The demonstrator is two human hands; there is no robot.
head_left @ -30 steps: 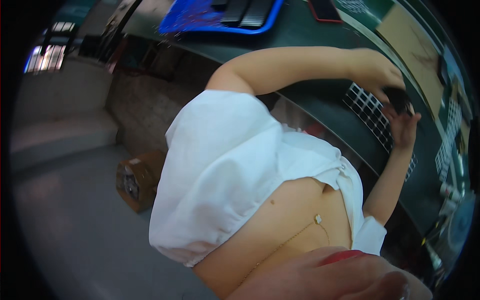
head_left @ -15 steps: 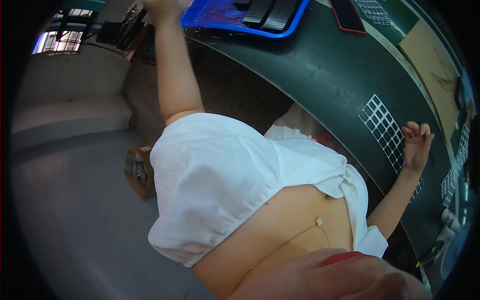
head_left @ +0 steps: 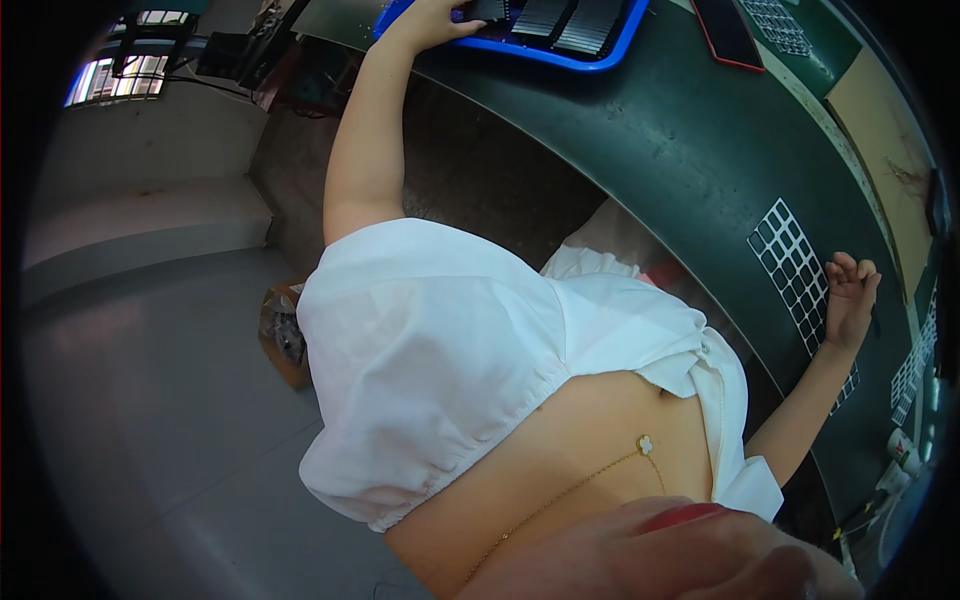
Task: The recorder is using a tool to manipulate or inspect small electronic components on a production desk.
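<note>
My left hand [head_left: 432, 24] reaches into the near left part of a blue tray [head_left: 600, 66]. Its thumb and fingers close around the end of a black strip-like piece [head_left: 492, 10]; the upper edge of the view cuts off some of the fingers. Beside it in the tray lie black ribbed pieces [head_left: 585, 25] in flat rows. Over on the right, my right hand [head_left: 850, 300] rests above the dark green table with loosely curled fingers, and nothing shows in it. A white grid sheet [head_left: 790, 255] with dark cells lies next to that hand, partly under the wrist.
A red-edged phone [head_left: 728, 35] lies on the table [head_left: 640, 130] right of the tray. More grid sheets [head_left: 775, 25] and a tan board [head_left: 880, 150] are farther off. A small white bottle [head_left: 903, 450] stands at the right. On the floor is a brown box [head_left: 285, 340].
My left hand has moved right and nearer, from the tray's left side into it, and closed on a black piece. My right hand keeps its pose; the whole view has shifted slightly.
</note>
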